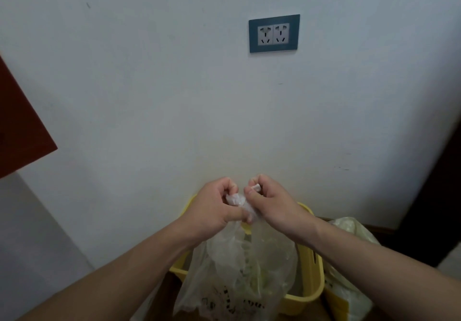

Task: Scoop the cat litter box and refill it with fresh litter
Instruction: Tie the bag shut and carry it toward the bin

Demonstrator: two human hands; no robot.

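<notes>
A translucent plastic bag (239, 270) hangs in front of me, its twisted top gathered between both hands. My left hand (214, 206) grips one twisted end of the bag top with curled fingers. My right hand (272, 203) pinches the other end close beside it. Behind and below the bag stands a yellow plastic bin (309, 280), its inside mostly hidden by the bag. The bag holds pale contents that I cannot make out.
A white wall fills the view, with a blue-framed double socket (274, 33). A red-brown panel (20, 126) juts in at the left. Another pale plastic bag (349, 235) sits right of the bin, and a dark door edge (434, 196) runs down the right.
</notes>
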